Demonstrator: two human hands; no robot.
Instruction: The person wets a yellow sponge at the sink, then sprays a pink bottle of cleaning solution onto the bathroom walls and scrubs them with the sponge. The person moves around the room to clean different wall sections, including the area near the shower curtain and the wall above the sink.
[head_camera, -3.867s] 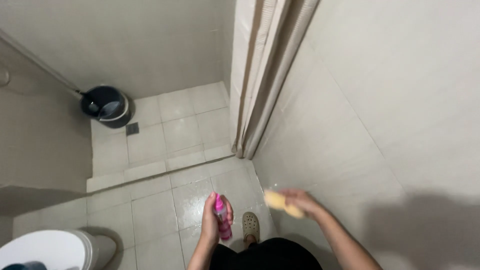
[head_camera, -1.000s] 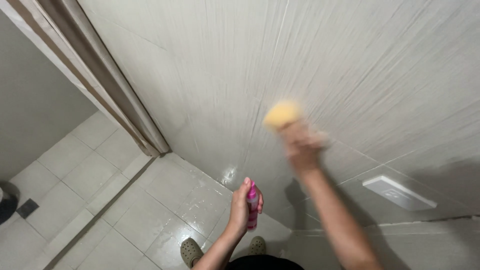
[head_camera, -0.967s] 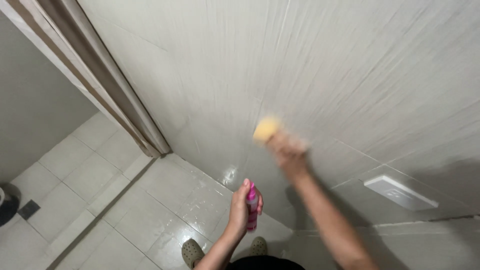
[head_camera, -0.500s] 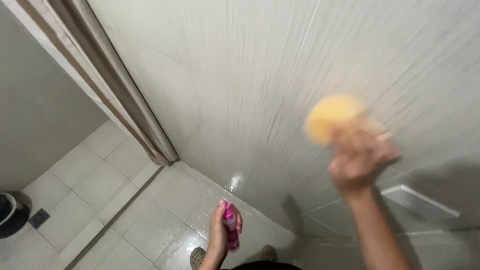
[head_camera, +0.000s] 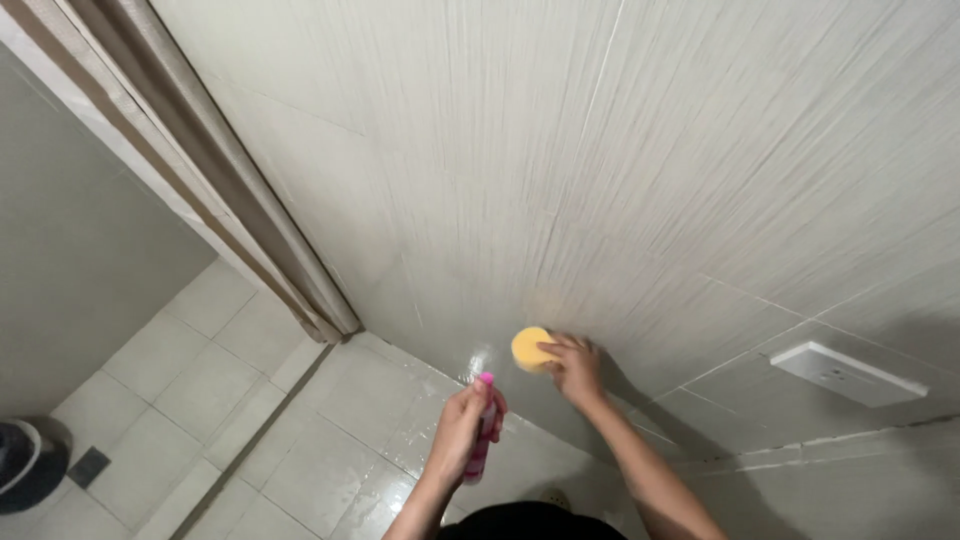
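We log the floor: pale square tiles with light grout, filling the lower left of the frame. The tiles near the base of the wall, at lower centre, look glossy and wet. A raised tile kerb crosses the floor diagonally from centre toward the bottom left. Beyond it, at the far left edge, stands a dark round bin, with a small square drain grate set in the tiles just beside it.

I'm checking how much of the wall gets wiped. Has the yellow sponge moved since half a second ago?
Yes. The yellow sponge in the right hand has come down the tiled wall, from above the white wall plate to about its level, near the floor.
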